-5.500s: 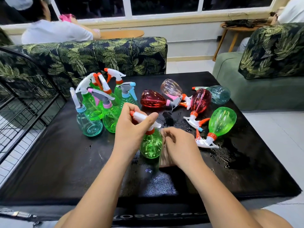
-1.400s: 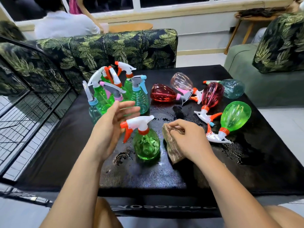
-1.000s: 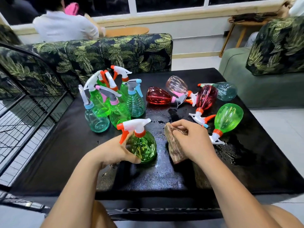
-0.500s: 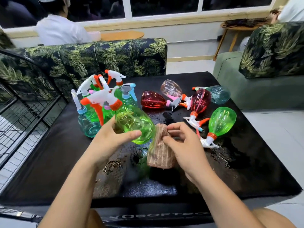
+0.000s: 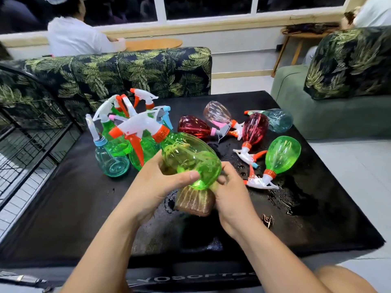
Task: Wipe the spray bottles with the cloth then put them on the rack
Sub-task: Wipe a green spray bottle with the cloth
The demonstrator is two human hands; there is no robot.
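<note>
My left hand (image 5: pixel 154 187) grips a green spray bottle (image 5: pixel 188 159) with a white and orange trigger head, tilted above the black table (image 5: pixel 63 218) with its head pointing left. My right hand (image 5: pixel 230 193) holds a brown cloth (image 5: pixel 194 200) up under the bottle's base; the cloth hangs down below it. Several wiped-looking bottles stand upright in a cluster (image 5: pixel 118 142) at the back left. Several more lie on their sides at the right: two red ones (image 5: pixel 252 130), a clear pink one (image 5: pixel 216 112), a pale blue one (image 5: pixel 277 119) and a green one (image 5: pixel 282 154).
A black wire rack (image 5: pixel 27 132) stands left of the table. Water drops and wet patches (image 5: pixel 281 199) lie on the table's right half. A leaf-patterned sofa (image 5: pixel 131 72) stands behind, a green sofa (image 5: pixel 330 115) to the right. A person in white sits beyond.
My left hand took hold of the standing green bottle, lifted it off the table and tilted it. My right hand raised the cloth from the table to the bottle's base.
</note>
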